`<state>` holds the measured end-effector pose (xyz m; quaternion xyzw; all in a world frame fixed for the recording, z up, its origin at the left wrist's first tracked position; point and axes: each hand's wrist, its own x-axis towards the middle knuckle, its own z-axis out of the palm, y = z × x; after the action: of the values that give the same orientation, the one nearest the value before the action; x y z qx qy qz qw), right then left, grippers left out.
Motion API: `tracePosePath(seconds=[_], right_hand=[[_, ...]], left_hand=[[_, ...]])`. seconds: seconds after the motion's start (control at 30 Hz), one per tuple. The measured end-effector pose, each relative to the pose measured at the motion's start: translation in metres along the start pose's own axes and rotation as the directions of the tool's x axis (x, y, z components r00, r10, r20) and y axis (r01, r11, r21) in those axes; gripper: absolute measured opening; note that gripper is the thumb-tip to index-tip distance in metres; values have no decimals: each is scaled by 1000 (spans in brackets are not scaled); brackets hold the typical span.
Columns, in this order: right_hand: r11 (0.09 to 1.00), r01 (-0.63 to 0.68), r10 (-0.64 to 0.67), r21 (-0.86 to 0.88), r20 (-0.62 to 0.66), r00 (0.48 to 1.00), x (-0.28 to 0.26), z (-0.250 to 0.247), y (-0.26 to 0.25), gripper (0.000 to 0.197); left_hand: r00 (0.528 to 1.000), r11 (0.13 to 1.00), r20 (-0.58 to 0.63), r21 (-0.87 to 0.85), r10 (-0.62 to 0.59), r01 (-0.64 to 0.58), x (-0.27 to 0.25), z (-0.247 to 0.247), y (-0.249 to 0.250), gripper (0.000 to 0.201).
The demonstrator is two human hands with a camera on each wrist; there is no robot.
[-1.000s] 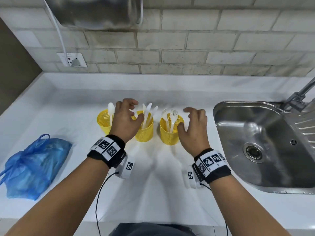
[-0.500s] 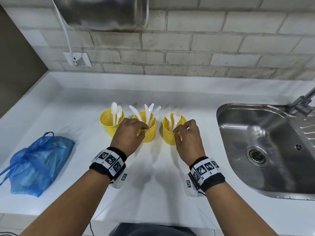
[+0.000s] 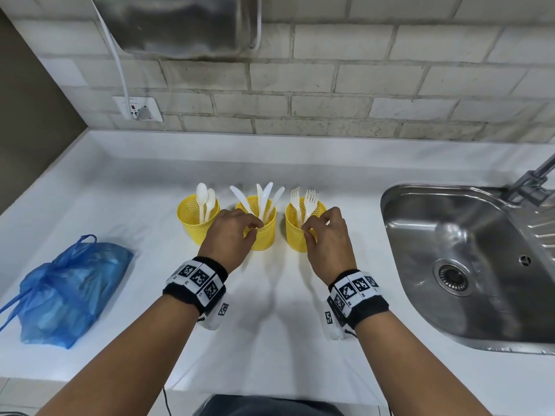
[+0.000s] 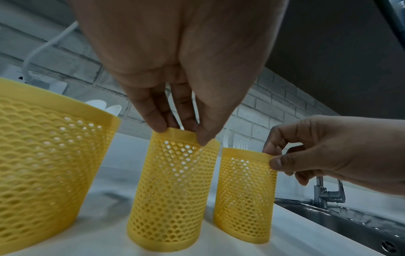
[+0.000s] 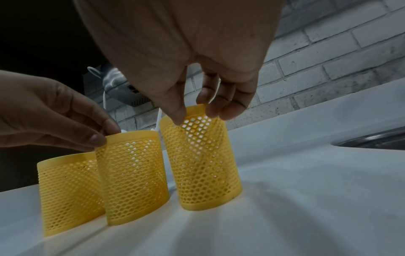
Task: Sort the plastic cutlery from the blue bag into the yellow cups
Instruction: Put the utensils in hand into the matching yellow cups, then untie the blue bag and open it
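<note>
Both hands have come down off the cutlery onto cup rims: the left hand (image 3: 232, 232) now pinches the middle cup (image 3: 264, 235), holding knives (image 3: 264, 199); the right hand (image 3: 326, 235) pinches the right cup (image 3: 295, 235), holding forks (image 3: 303, 201). Spoons (image 3: 205, 198) stand in the left cup (image 3: 192, 219). Sorting looks finished; the blue bag (image 3: 67, 291) lies crumpled, near left.

Three yellow cups (image 3: 258, 232), two spoons (image 3: 205, 199), four knives (image 3: 264, 199), two forks (image 3: 304, 202), one blue bag (image 3: 69, 292), two hands (image 3: 231, 235)
</note>
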<state>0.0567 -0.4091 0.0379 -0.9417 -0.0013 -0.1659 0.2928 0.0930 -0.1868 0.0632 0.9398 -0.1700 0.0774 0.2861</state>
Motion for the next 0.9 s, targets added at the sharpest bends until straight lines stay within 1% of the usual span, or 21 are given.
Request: tracePosePath(seconds=[0.1,0.2,0.3,0.37,0.47,0.57,0.67,0.77,0.83,0.9], right_hand=[[1000,-7,7,2,4,1000,-4,-1,-1,31],[998,-23,25,60,-36,999,-11,-4,-6,45],[988,-6,22,153,-102,995,-24,-6,-13,47],[976,17,5,215,-104,995,-35,-4,-20,44],[955,61,-48,291,-49,998,-51,2,-35,36],[939,82,-92,334,14,996,-64,14,-55,29],[931,74,-116,359,95,989,-76,37,-78,23],[921,42,-123,387,186,975,-85,65,-103,24],[917,17,-132,398,266,955,-88,85,-126,26],[916,-9,-145,401,353,924,-90,103,-147,30]], left_hand=[[1000,999,-2,-36,-4,4,-3,-3,0,30],[998,995,-56,-88,33,-38,-16,-11,3,35],[995,991,-82,-120,57,-67,-42,-23,5,35],[996,989,-70,-133,47,-56,-67,-32,0,35],[999,986,-33,-164,-8,3,-109,-45,-16,39],[992,980,-41,-166,-122,113,-148,-61,-42,42],[962,954,-82,-177,-261,244,-183,-80,-74,45],[929,928,-119,-176,-351,329,-212,-98,-104,47],[904,909,-138,-169,-406,382,-229,-114,-128,48],[879,891,-159,-149,-449,428,-241,-127,-151,54]])
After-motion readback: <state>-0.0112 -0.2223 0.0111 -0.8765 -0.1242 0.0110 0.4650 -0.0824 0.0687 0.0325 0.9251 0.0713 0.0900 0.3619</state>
